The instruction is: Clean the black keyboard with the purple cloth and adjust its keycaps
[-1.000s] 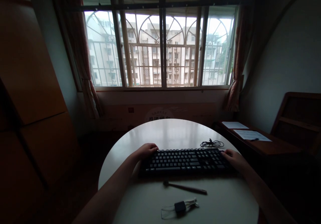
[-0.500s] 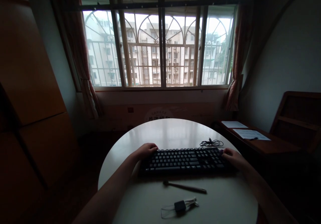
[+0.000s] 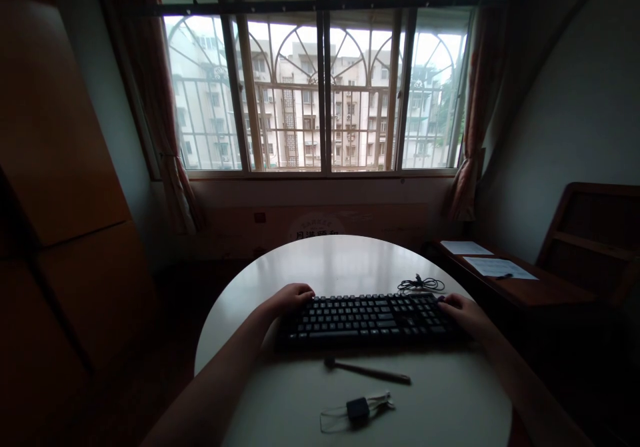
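A black full-size keyboard lies across the white round table. My left hand is closed on its far left corner, thumb and fingers curled at the edge. At the far right corner, my right hand grips the keyboard with its fingers together; a small dark bit shows at the fingertips, too unclear to name. Nearer to me is a thin brush-like stick with a dark rounded head. Below that rests a dark block with wire loops, resembling a keycap puller.
A coiled black cable lies behind the keyboard's right end. To the right, papers and a pen lie on a brown wooden surface. A tall wooden cabinet stands at the left, and a barred window is ahead.
My right hand has shifted very slightly to the left and up at the keyboard's corner. The left hand, keyboard and tools stay in place; the view shifts a little.
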Tool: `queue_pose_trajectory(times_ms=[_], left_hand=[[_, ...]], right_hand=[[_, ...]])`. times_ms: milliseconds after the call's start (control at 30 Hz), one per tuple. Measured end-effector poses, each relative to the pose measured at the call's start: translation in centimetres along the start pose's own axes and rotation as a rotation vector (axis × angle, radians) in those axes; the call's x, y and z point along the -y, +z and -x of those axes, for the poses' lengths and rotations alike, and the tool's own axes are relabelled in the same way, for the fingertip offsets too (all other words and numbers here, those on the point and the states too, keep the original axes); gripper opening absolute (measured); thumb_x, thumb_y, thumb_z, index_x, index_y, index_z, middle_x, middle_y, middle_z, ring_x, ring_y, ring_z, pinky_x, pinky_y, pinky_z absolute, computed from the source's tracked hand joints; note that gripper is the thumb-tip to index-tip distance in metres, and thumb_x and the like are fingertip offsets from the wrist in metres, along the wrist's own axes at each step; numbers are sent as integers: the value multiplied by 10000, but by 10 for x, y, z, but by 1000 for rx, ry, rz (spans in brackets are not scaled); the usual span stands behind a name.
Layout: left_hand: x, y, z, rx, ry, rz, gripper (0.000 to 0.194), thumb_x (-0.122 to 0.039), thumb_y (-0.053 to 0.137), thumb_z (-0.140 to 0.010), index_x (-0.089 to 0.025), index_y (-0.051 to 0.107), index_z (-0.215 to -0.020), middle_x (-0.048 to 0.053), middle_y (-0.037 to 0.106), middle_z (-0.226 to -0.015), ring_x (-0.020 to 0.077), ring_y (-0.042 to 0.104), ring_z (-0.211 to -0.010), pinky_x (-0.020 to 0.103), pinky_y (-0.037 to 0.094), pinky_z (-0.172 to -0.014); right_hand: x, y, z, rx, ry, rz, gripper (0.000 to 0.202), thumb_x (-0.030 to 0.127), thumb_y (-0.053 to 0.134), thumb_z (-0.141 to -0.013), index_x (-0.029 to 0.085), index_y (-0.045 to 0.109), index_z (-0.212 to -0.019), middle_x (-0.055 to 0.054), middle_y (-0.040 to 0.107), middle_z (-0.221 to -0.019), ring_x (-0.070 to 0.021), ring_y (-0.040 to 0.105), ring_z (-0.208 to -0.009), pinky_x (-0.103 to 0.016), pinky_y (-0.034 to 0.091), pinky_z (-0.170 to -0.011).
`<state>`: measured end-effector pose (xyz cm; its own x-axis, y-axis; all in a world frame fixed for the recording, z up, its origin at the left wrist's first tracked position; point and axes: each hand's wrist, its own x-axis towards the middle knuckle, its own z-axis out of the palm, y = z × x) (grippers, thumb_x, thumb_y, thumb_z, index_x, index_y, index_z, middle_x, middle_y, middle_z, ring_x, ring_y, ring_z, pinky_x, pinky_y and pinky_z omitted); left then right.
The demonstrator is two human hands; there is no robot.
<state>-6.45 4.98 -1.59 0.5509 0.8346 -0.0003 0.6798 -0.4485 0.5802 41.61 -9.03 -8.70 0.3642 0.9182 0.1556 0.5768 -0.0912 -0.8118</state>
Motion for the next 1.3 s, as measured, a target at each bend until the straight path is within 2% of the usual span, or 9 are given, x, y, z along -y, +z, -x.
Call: queue_pose_trajectory(times_ms=[133,267,433,700,833,933,1100,1200,1300], left_hand=[[-1,-9,6,41,-28,55,411,-486,543,-795,-164,701,-995,68,708,-1019,251,628,-972,298,471,-815],[1,-24,15,167,-40,222,469,-503,670,-715,-152,685,-1026,83,698,-1045,267,628,-991,308,488,-814],[14,-38,22,249,-80,381,563,-407,801,-598,-152,654,-1078,75,693,-1021,255,630,-978,327,476,-864],[30,-50,30,249,-153,466,618,-311,867,-522,-164,651,-1083,44,665,-979,238,623,-968,320,459,-871],[38,-54,31,248,-151,468,605,-316,866,-532,-170,658,-1081,48,671,-979,243,622,-979,325,448,-881],[43,-55,32,265,-136,489,594,-330,857,-547,-162,654,-1080,58,677,-976,240,625,-967,324,449,-874],[40,-56,34,258,-174,458,613,-350,854,-544,-167,654,-1095,61,674,-1014,237,628,-943,309,465,-834],[37,-56,36,248,-172,473,626,-380,851,-537,-156,660,-1090,68,672,-1018,226,631,-886,294,477,-774],[35,-56,37,263,-195,472,640,-395,847,-542,-159,658,-1106,78,664,-1045,178,623,-748,260,463,-643]], right_hand=[[3,-2,3,-13,-23,24,347,519,595,-726,203,666,-851,-70,741,-924,-281,672,-916,-313,498,-744],[4,-2,5,-5,-27,11,342,513,599,-733,205,665,-866,-76,744,-950,-288,670,-941,-310,501,-730],[8,-3,9,-4,-28,-3,363,533,604,-727,208,675,-873,-74,749,-931,-294,680,-919,-317,505,-712],[18,-7,15,-36,2,47,413,554,621,-699,194,699,-885,-74,751,-851,-300,700,-822,-346,515,-683],[29,-7,18,-190,-116,177,400,547,586,-722,207,707,-893,-76,744,-864,-311,691,-830,-392,514,-729],[53,-3,23,-239,-308,195,381,523,569,-747,200,696,-904,-91,729,-986,-312,668,-944,-405,502,-832],[120,14,26,-33,-451,201,291,480,559,-813,221,681,-866,-46,732,-860,-247,683,-825,-334,509,-748],[165,41,20,35,-551,159,239,425,582,-817,214,684,-861,-30,730,-836,-220,680,-799,-307,502,-716],[205,84,15,138,-709,119,130,311,613,-801,212,694,-823,-18,733,-850,-191,672,-792,-291,492,-740]])
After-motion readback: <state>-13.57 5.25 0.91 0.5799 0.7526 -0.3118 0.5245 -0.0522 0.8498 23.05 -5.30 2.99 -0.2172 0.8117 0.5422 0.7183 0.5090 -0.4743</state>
